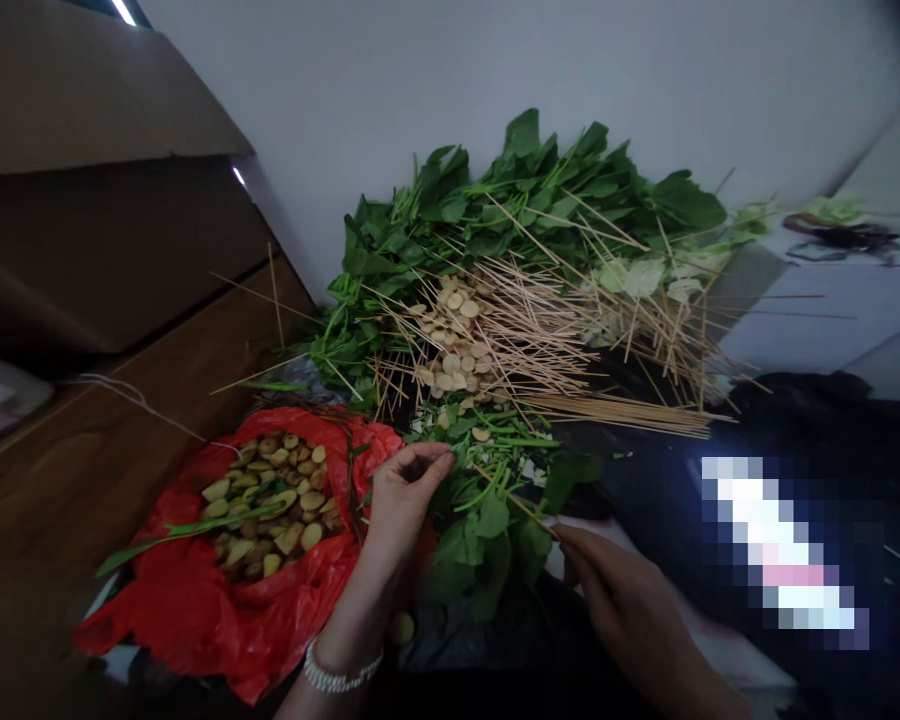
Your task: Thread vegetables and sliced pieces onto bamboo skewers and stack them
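Note:
My left hand (405, 500), with a beaded bracelet (343, 667) on its wrist, curls over the stems of a bunch of leafy greens (484, 510). My right hand (607, 600) pinches the end of a thin bamboo skewer (514, 500), which runs up through the same greens. Just left of my left hand, a red plastic bag (210, 620) lies open around pale sliced pieces (270, 500), possibly potato. Beyond my hands, a pile of bamboo skewers (540, 340) and more sliced pieces (454, 340) rests on a heap of spinach-like greens (525, 200).
A wooden surface (82, 480) runs along the left, with a thin white cord (142, 405) on it and dark brown panels above. A pale wall (420, 70) rises behind the heap. Dark fabric (675, 480) and a pixelated patch lie at the right.

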`<action>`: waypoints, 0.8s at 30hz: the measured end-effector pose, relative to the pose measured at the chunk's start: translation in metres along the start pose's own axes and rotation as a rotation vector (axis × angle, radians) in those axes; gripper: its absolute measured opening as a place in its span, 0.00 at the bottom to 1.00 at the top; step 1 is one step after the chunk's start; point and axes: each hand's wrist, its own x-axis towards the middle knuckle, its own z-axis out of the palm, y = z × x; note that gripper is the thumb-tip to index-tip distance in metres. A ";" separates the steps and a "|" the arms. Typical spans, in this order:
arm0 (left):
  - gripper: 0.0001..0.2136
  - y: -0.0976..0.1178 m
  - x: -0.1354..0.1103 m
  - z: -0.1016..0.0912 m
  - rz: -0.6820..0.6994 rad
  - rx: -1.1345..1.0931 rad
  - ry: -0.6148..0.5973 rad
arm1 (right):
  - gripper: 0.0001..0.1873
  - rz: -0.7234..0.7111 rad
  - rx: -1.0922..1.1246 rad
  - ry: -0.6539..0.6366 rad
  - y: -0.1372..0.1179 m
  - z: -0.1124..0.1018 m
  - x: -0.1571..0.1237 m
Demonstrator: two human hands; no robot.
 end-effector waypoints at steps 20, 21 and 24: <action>0.13 -0.001 -0.006 0.007 -0.209 -0.144 -0.087 | 0.16 -0.036 0.010 0.010 -0.001 0.014 0.003; 0.14 0.000 -0.006 0.007 -0.249 -0.177 -0.094 | 0.16 -0.036 0.011 0.007 0.000 0.014 0.003; 0.15 0.000 -0.006 0.006 -0.364 -0.264 -0.127 | 0.16 -0.050 0.009 0.011 0.000 0.015 0.002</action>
